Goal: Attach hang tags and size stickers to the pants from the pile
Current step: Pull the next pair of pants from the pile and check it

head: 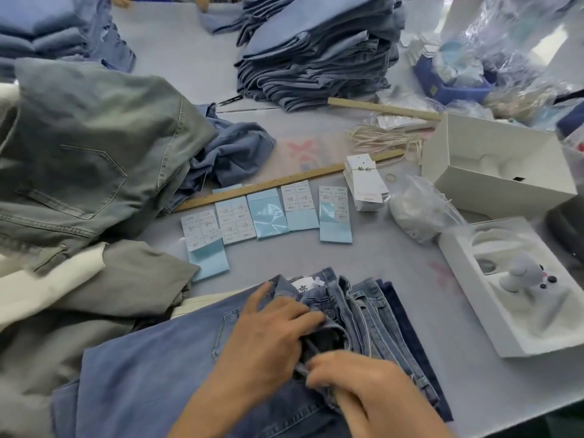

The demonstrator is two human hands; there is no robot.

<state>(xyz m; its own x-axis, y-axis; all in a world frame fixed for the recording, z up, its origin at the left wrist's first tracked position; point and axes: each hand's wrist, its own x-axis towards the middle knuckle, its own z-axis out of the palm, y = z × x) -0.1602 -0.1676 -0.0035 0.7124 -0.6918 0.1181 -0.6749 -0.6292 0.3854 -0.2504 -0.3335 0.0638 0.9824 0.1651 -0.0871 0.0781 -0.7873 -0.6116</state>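
Covering grey table (pixel 316 257): jeans (pixel 142 368); sticker sheets (pixel 268 213); rulers (pixel 284 183); boxes (pixel 493 165)

I counted five sticker sheets (pixel 267 213), two wooden rulers (pixel 284 184), two white boxes (pixel 493 165), one hang-tag stack (pixel 366 181) and two hands (pixel 268 339).

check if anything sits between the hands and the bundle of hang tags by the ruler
Nothing visible blocks the way. Both hands, left hand and right hand, are on the jeans at the waistband. Between them and the hang tags lies only flat table, with the sticker sheets off to the left.
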